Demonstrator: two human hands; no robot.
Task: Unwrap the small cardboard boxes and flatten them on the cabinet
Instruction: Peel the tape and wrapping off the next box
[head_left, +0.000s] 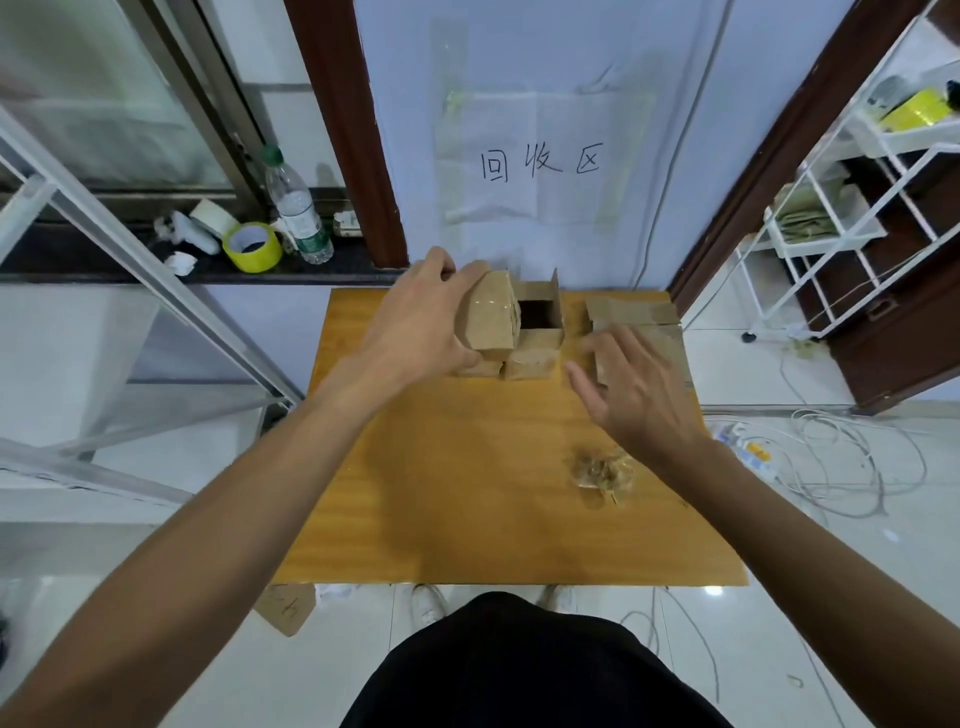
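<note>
On the sill at far left we see a yellow tape roll (253, 247) and a plastic bottle (297, 208) with a green label too small for us to read. Next comes the left hand (421, 317), its fingers (441, 267) and thumb curled round a small cardboard box (488, 312) that is brown, closed, glossy with clear tape and held tilted at the far edge of the bench (441, 493). On the wall above, a taped paper sign (540, 161) reads 回收区 in black pen. Just beside the held box stands an open box (540, 312), flaps up and dark inside, on top of two closed boxes (530, 361). Further right lies flattened cardboard (634, 317). The right hand (639, 384) is over it with spread fingers holding nothing; whether it touches we cannot tell. Nearer us is a crumpled tape wad (602, 470) and, off the bench, a white rack (831, 208).
</note>
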